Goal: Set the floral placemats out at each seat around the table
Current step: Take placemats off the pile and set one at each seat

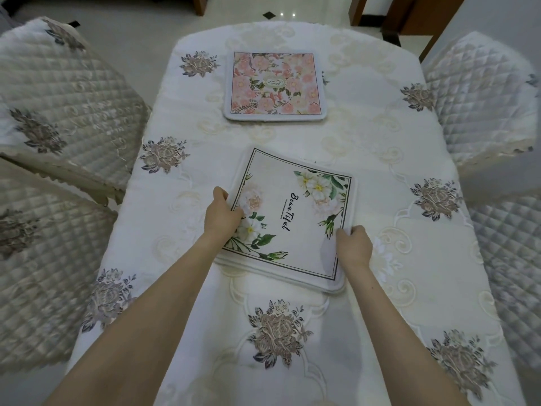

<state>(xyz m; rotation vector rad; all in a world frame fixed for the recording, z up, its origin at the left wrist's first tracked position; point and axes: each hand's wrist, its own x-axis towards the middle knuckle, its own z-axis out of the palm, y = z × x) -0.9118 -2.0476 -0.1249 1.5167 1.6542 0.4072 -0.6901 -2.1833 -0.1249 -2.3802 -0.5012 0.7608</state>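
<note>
Placemats (295, 221) sit skewed mid-table as a stack; left hand (222, 215) pinches its left edge, right hand (352, 244) grips the near-right edge, 2 hands equally close.

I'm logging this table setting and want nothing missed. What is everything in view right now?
Pink floral placemat: one, pink and white, flat at the table's far end.
White floral placemat: top of a small stack, white with green leaves, mid-table, skewed.
Tablecloth: one, cream with grey-brown embroidered roses, covers the table.
Quilted chair covers: four, cream, two each side.
Left hand: grips the stack's left edge.
Right hand: grips its right edge.
</note>
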